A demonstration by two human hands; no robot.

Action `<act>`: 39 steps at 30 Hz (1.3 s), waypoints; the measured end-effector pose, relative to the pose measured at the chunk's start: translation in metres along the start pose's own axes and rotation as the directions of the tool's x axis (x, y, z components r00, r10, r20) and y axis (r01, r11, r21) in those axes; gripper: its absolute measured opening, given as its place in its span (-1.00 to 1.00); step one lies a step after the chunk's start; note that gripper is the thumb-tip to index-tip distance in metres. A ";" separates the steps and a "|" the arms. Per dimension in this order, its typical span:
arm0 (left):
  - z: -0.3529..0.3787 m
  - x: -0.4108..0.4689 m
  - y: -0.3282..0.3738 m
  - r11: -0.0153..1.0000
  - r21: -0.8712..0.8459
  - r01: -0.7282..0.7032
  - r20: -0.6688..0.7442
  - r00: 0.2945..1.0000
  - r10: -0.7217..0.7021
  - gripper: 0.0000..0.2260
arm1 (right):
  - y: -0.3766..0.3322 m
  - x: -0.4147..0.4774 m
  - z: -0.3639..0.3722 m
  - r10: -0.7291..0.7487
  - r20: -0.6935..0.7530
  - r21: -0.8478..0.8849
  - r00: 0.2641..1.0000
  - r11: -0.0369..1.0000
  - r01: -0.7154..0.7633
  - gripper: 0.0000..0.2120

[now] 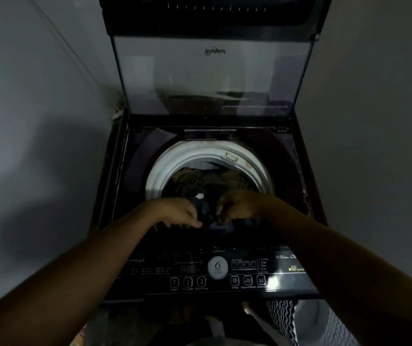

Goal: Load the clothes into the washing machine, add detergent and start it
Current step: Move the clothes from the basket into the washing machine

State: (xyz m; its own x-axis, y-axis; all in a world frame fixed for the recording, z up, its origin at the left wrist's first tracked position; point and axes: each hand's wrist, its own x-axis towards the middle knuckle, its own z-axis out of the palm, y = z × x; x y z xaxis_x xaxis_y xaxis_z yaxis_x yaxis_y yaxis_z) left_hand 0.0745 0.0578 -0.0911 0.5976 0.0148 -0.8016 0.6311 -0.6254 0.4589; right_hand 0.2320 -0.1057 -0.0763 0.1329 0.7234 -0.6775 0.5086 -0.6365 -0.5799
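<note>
The washing machine point(115, 196) stands in a dim corner with its lid point(212, 78) raised upright at its back. Brown and dark clothes point(200, 181) already lie inside its white-rimmed drum point(160, 171). At the front edge of the machine's opening, both hands meet on a dark garment point(207, 211) with a small white patch. The left hand point(177, 212) has its grip closed on the garment's left side, fingers curled down. The right hand point(240, 206) has its grip pinching the right side, though the dimness blurs the fingertips. The control panel point(150, 270) runs along the machine's front, under the forearms. A zigzag-patterned cloth point(282, 318) lies below the machine's front, towards its right.
</note>
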 end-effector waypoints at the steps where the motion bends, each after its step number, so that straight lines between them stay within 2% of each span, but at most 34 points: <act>1: 0.004 0.006 0.001 0.998 0.069 0.010 0.055 0.998 -0.014 -0.63 | 0.001 0.005 0.006 0.046 0.091 -0.056 0.995 0.998 -0.041 -0.68; 4: 0.014 0.034 -0.004 0.988 0.138 0.066 0.124 0.989 -0.084 -0.42 | 0.019 0.027 0.022 0.202 0.204 -0.275 0.958 0.951 -0.142 -0.55; 6: 0.021 0.047 -0.001 0.980 0.147 0.137 0.167 0.973 -0.161 -0.43 | 0.033 0.043 0.030 0.277 0.238 -0.396 0.931 0.903 -0.167 -0.56; 7: 0.024 0.054 -0.001 0.974 0.158 0.162 0.163 0.968 -0.188 -0.42 | 0.035 0.049 0.032 0.324 0.235 -0.432 0.916 0.880 -0.200 -0.57; 9: 0.027 0.068 -0.002 0.969 0.178 0.170 0.129 0.972 -0.195 -0.39 | 0.041 0.060 0.034 0.347 0.210 -0.568 0.914 0.804 -0.175 -0.57; 11: 0.025 0.078 -0.005 0.974 0.174 0.146 0.043 0.987 -0.156 -0.40 | 0.047 0.070 0.030 0.269 0.135 -0.643 0.954 0.756 -0.123 -0.48; 13: 0.022 0.091 -0.011 0.977 0.174 0.119 -0.031 0.993 -0.115 -0.35 | 0.051 0.077 0.022 0.202 0.009 -0.663 0.979 0.735 -0.145 -0.34; 17: 0.017 0.111 -0.020 0.973 0.194 0.122 -0.089 0.990 -0.106 -0.22 | 0.049 0.079 -0.001 0.123 -0.066 -0.566 0.990 0.813 -0.138 -0.26; 20: 0.014 0.124 -0.027 0.963 0.233 0.137 -0.117 0.987 -0.113 -0.17 | 0.037 0.059 0.000 0.022 -0.271 -0.689 0.962 0.694 -0.210 -0.26; 22: 0.012 0.130 -0.030 0.943 0.285 0.170 -0.097 0.984 -0.149 -0.12 | 0.043 0.050 0.013 0.072 -0.240 -0.651 0.968 0.728 -0.215 -0.25; 25: 0.008 0.131 -0.034 0.934 0.316 0.166 -0.051 0.986 -0.158 -0.09 | 0.063 0.054 0.037 0.245 0.046 -0.469 0.968 0.861 -0.195 -0.25; 28: 0.001 0.120 -0.033 0.967 0.244 0.072 -0.050 0.997 -0.061 -0.22 | 0.061 0.066 0.039 0.381 0.133 -0.417 0.915 0.859 -0.297 -0.37; 29: -0.001 0.113 -0.029 0.968 0.249 0.031 -0.112 0.994 -0.003 -0.31 | 0.057 0.067 0.035 0.419 0.143 -0.377 0.896 0.861 -0.342 -0.42; 30: -0.002 0.105 -0.024 0.960 0.279 0.002 -0.232 0.970 0.066 -0.38 | 0.058 0.071 0.031 0.424 0.159 -0.335 0.892 0.873 -0.356 -0.45; 32: 0.001 0.089 -0.013 0.935 0.351 0.046 -0.504 0.851 0.148 -0.39 | 0.062 0.076 0.026 0.453 0.200 -0.258 0.869 0.880 -0.399 -0.38; 33: 0.003 0.084 -0.009 0.938 0.335 0.091 -0.573 0.810 0.126 -0.34 | 0.063 0.077 0.024 0.450 0.191 -0.221 0.872 0.886 -0.409 -0.33; 34: 0.007 0.084 -0.006 0.949 0.295 0.112 -0.569 0.819 0.080 -0.27 | 0.072 0.082 0.028 0.458 0.169 -0.167 0.873 0.886 -0.433 -0.30; 37: 0.019 0.097 -0.010 0.970 0.165 0.181 -0.296 0.947 -0.126 -0.12 | 0.063 0.069 0.025 0.461 0.115 -0.149 0.880 0.884 -0.444 -0.32; 39: 0.021 0.117 -0.012 0.949 0.186 0.254 -0.180 0.959 -0.221 -0.15 | 0.060 0.053 0.026 0.383 0.113 -0.167 0.917 0.917 -0.362 -0.45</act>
State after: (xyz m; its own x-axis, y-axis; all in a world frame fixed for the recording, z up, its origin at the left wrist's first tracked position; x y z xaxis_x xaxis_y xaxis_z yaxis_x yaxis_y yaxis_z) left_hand 0.1260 0.0507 -0.1989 0.5221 0.2926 -0.8012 0.6585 -0.7352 0.1606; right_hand 0.2472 -0.1128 -0.1592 0.2205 0.3893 -0.8943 0.5607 -0.8009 -0.2104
